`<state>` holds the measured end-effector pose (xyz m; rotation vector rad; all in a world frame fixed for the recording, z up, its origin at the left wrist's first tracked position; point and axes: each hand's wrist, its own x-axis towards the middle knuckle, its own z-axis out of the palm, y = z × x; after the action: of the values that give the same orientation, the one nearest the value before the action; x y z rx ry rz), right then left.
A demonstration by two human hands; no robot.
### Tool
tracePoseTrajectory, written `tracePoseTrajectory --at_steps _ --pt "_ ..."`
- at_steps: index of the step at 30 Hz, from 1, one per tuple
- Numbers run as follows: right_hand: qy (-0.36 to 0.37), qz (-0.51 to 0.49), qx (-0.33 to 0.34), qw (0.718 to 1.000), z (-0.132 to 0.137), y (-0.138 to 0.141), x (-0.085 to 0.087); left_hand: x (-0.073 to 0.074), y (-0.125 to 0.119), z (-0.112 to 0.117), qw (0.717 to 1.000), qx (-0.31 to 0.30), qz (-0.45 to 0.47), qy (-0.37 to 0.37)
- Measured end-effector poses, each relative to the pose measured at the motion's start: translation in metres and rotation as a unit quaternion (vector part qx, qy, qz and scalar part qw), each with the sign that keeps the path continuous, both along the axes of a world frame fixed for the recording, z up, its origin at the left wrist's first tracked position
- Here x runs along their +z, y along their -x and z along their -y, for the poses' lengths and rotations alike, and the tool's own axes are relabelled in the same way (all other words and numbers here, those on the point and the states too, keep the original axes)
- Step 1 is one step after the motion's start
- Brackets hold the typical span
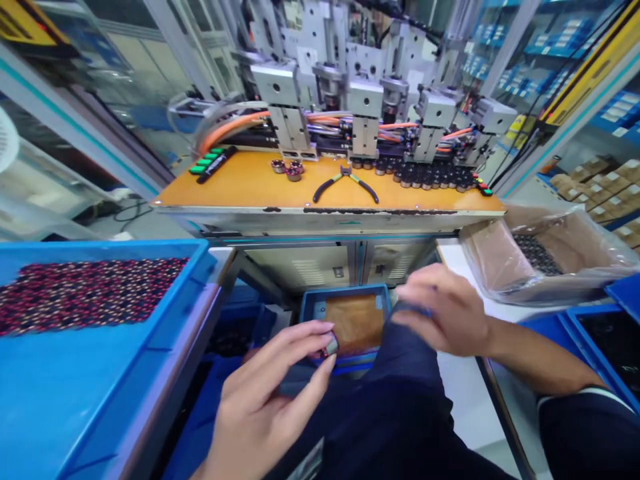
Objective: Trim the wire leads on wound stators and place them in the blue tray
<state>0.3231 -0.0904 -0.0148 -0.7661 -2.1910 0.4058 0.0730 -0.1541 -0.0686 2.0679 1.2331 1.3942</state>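
Observation:
My left hand (273, 393) pinches a small round metal part (331, 345) between thumb and fingertips. The part has a grey side and a bit of red, like a small wound motor core; my fingers cover much of it. To the right, my right hand (450, 310) hovers above my dark-trousered leg with its fingers curled. Motion smears those fingertips, so I cannot tell whether they hold anything. Below and between the hands sits a blue bin (345, 291) with a brown sheet inside.
Pliers (345, 172) lie on the orange bench (225, 193), near three small wound cores (293, 172) and rows of dark round parts (425, 177). Metal press fixtures (365, 113) stand behind. A blue tray (50, 393) of red-and-black parts is left; a plastic-lined carton (500, 267) is right.

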Motion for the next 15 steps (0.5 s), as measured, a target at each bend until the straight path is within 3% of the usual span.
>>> tracePoseTrajectory --at_steps 2,4,6,7,8,10,11,13,14,15 --pt "-0.095 0.070 0.099 0.988 -0.004 0.011 0.009 0.003 -0.002 0.000 0.999 -0.013 -0.030 -0.030" --pt "-0.193 0.124 0.175 0.958 -0.008 0.025 0.009 0.006 -0.003 0.001 0.998 -0.017 -0.040 -0.044" --pt "-0.265 0.166 0.189 0.931 -0.010 0.036 0.004 0.007 -0.003 0.003 0.999 -0.010 -0.037 -0.035" --pt "-0.259 0.177 0.178 0.933 -0.009 0.040 0.001 0.006 -0.001 0.005 0.999 -0.007 -0.031 -0.026" --pt "-0.206 0.179 0.165 0.948 -0.007 0.043 0.000 0.005 0.000 0.007 1.000 -0.005 -0.025 -0.017" --pt "0.018 0.181 0.165 0.969 -0.005 0.046 0.002 0.002 0.005 0.011 1.000 -0.007 -0.012 -0.007" --pt "0.155 0.187 0.182 0.953 -0.007 0.047 0.005 0.000 0.008 0.012 1.000 -0.009 -0.005 -0.007" --pt "0.369 0.195 0.212 0.884 -0.021 0.052 0.015 -0.003 0.012 0.014 1.000 -0.014 0.009 -0.014" --pt "0.411 0.192 0.205 0.868 -0.033 0.057 0.020 -0.005 0.013 0.015 1.000 -0.013 0.016 -0.015" --pt "0.401 0.182 0.170 0.881 -0.049 0.063 0.026 -0.006 0.014 0.015 1.000 -0.010 0.024 -0.016"
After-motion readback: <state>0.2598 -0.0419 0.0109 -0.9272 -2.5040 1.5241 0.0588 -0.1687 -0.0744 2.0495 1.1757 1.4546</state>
